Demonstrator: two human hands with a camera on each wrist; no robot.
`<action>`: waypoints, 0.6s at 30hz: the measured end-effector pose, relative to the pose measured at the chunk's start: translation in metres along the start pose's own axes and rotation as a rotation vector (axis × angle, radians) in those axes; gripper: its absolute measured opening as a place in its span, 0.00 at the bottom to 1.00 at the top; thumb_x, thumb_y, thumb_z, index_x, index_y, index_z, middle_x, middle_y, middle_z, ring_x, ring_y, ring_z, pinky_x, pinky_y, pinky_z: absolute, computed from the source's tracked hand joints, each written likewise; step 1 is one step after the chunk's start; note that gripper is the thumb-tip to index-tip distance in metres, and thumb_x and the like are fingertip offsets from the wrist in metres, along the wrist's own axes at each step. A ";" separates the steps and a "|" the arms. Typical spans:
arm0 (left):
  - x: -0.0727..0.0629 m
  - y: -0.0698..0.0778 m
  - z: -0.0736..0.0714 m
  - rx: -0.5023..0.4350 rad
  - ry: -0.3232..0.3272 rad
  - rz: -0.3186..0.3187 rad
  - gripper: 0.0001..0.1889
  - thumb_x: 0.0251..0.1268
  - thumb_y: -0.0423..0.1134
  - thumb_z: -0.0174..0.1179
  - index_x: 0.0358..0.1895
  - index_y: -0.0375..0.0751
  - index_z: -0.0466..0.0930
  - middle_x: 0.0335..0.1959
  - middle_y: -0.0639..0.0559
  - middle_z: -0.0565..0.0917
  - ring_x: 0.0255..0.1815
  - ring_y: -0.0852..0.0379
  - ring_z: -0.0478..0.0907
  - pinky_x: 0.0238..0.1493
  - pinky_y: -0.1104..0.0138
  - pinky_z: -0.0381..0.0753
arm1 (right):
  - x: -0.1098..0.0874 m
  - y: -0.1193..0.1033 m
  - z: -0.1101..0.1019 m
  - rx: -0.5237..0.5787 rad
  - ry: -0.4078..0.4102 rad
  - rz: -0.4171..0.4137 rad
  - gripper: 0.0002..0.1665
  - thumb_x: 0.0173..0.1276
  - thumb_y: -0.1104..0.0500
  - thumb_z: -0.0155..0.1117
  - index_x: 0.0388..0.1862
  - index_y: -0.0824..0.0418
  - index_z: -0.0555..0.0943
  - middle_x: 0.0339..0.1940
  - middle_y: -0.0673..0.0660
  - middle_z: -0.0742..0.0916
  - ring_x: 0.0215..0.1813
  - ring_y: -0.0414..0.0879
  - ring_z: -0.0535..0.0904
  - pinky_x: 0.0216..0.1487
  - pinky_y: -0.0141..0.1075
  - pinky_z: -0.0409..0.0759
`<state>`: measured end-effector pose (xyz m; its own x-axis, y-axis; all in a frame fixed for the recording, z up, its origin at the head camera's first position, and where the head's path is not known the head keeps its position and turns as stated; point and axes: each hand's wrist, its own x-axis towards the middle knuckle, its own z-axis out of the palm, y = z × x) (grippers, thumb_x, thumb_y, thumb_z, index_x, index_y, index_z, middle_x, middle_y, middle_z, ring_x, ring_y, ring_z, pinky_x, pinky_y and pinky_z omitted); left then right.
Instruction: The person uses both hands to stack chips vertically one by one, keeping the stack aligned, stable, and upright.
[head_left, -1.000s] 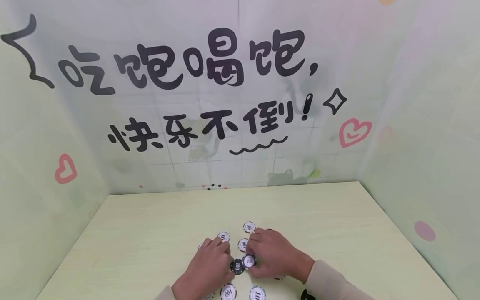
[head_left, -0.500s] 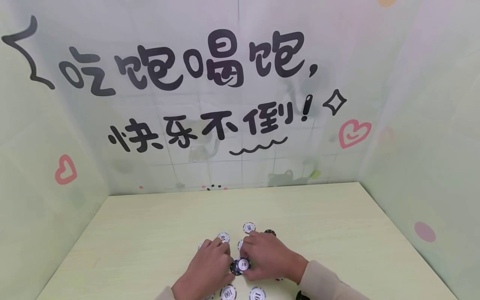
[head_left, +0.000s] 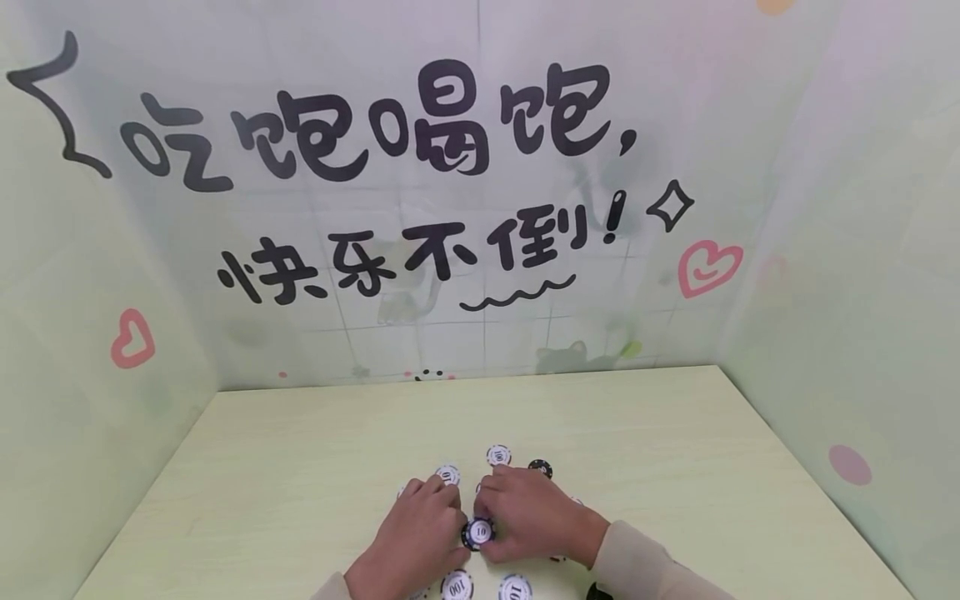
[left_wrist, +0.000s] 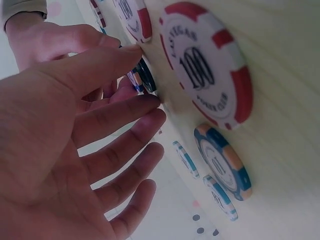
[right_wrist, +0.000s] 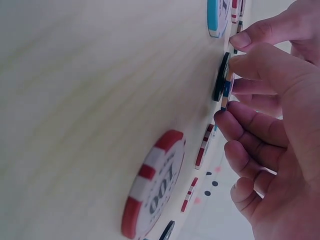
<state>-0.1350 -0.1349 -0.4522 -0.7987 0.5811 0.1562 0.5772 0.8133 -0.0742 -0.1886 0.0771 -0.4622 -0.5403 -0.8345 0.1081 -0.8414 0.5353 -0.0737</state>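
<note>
My right hand (head_left: 536,512) pinches a dark blue and orange 10 poker chip (head_left: 481,532) by its edges, thumb on one side and fingers on the other. That chip lies over a black poker chip (right_wrist: 218,80), nearly lined up with it, so only the black rim shows. From the other side my left hand (head_left: 416,533) has thumb and index finger at opposite edges of the black chip, low over the table. The left hand's other fingers are spread and slightly bent in the left wrist view.
Loose poker chips lie around both hands: a 100 chip (head_left: 456,585) and a 10 chip (head_left: 516,587) in front, a 100 chip (head_left: 498,455), a black chip (head_left: 540,469) and a 10 chip (head_left: 447,474) behind. Printed walls enclose the pale wooden table (head_left: 300,433).
My right hand has moved left with the 10 chip, bringing it from beside the black chip to on top of it. The left hand has stayed in place.
</note>
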 end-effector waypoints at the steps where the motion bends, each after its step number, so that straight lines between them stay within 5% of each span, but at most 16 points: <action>1: 0.000 0.000 0.000 0.003 -0.001 -0.001 0.15 0.59 0.54 0.80 0.31 0.46 0.92 0.36 0.58 0.82 0.41 0.56 0.74 0.44 0.60 0.73 | 0.000 0.000 0.000 0.004 -0.003 0.001 0.16 0.66 0.41 0.79 0.43 0.48 0.89 0.38 0.36 0.83 0.38 0.34 0.70 0.38 0.25 0.67; 18: 0.001 -0.001 0.000 -0.027 -0.055 -0.034 0.17 0.60 0.57 0.80 0.34 0.47 0.94 0.37 0.57 0.82 0.41 0.56 0.73 0.45 0.59 0.73 | 0.005 -0.007 0.001 -0.008 -0.028 0.017 0.17 0.66 0.41 0.80 0.46 0.47 0.90 0.39 0.36 0.84 0.39 0.33 0.71 0.40 0.24 0.69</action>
<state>-0.1359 -0.1348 -0.4516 -0.8255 0.5548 0.1034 0.5535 0.8317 -0.0431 -0.1857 0.0689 -0.4619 -0.5541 -0.8287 0.0793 -0.8324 0.5502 -0.0672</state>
